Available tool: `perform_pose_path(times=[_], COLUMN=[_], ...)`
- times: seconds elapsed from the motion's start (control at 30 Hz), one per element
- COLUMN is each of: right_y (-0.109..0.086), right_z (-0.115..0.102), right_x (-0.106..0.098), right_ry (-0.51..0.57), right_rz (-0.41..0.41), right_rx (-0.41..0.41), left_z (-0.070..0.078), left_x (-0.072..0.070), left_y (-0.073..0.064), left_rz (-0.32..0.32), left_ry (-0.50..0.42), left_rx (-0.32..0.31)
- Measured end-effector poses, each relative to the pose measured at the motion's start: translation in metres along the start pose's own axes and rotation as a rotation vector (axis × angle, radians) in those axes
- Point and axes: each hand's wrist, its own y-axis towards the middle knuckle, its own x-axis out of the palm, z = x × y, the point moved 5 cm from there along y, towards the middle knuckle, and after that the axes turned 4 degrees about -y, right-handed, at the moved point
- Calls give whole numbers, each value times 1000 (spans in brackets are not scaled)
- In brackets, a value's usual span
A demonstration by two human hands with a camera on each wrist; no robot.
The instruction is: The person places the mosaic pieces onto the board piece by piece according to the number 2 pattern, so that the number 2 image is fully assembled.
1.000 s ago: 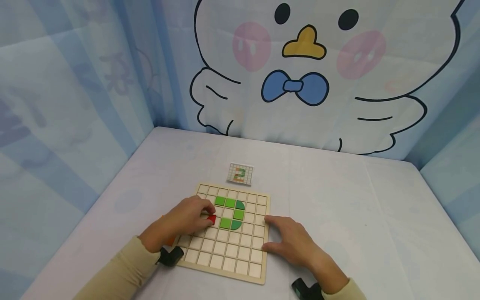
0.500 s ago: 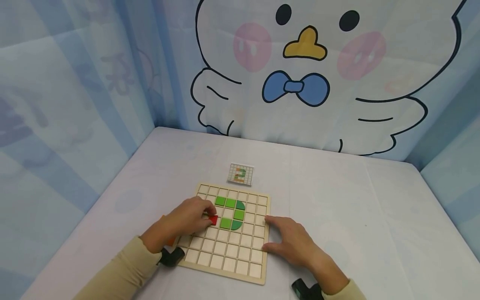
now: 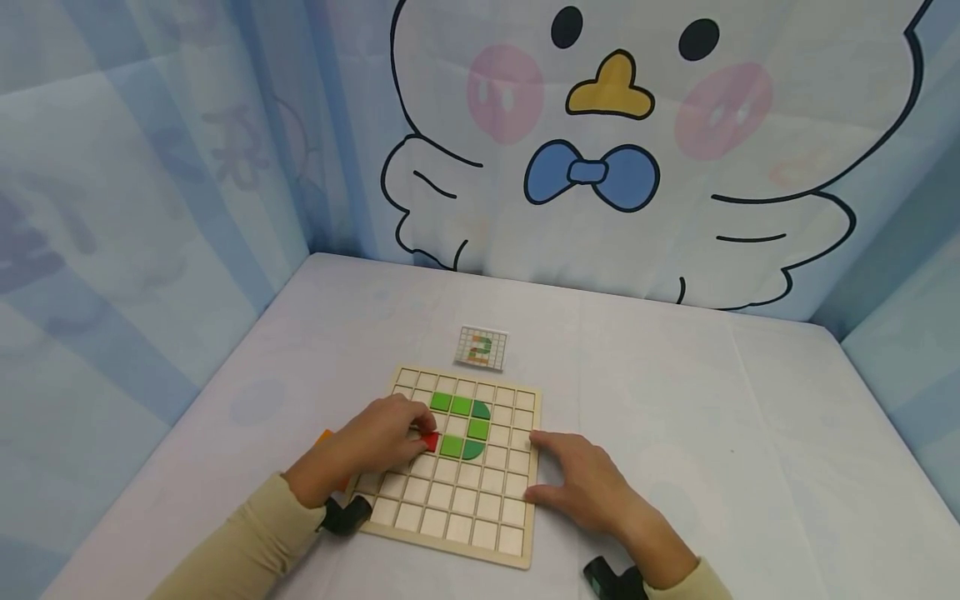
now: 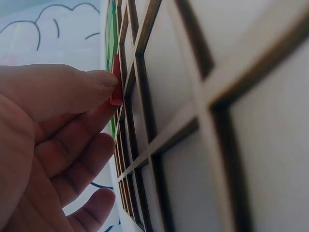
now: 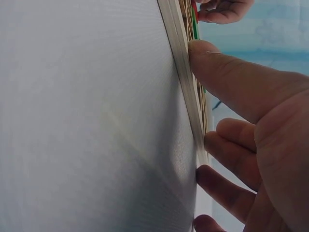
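Observation:
In the head view my left hand (image 3: 378,437) pinches a small red tile (image 3: 431,442) between thumb and fingers, low over a square wooden grid board (image 3: 465,502). The left wrist view shows this red tile (image 4: 116,84) at the thumb tip, slightly tilted against the grid's ribs. Just right of it lies a light green square tile (image 3: 452,447) in a cell. More green squares and two dark green rounded tiles (image 3: 481,409) form a hooked shape. My right hand (image 3: 588,483) touches the board's right edge with its thumb and fingertips, fingers mostly straight.
Beyond the board lies a small pattern card (image 3: 481,348) with a coloured figure on a grid. Something orange (image 3: 326,435) shows partly behind my left wrist. White cloth (image 3: 675,392) covers the table, and a printed curtain (image 3: 480,217) stands behind it.
My left hand has shifted slightly to the right with the red tile, bringing it closer to the green square. The right hand and the board have stayed in place.

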Motion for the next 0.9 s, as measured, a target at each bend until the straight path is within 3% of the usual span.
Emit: perform_pose_path(times=[0.9], right_y=[1], right_z=[1], right_x=[1], right_ry=[-4], right_rz=[-6], right_rx=[-7], left_z=[1], left_x=[1], left_y=[2], left_rz=[-21], left_ry=[14], left_rx=[39])
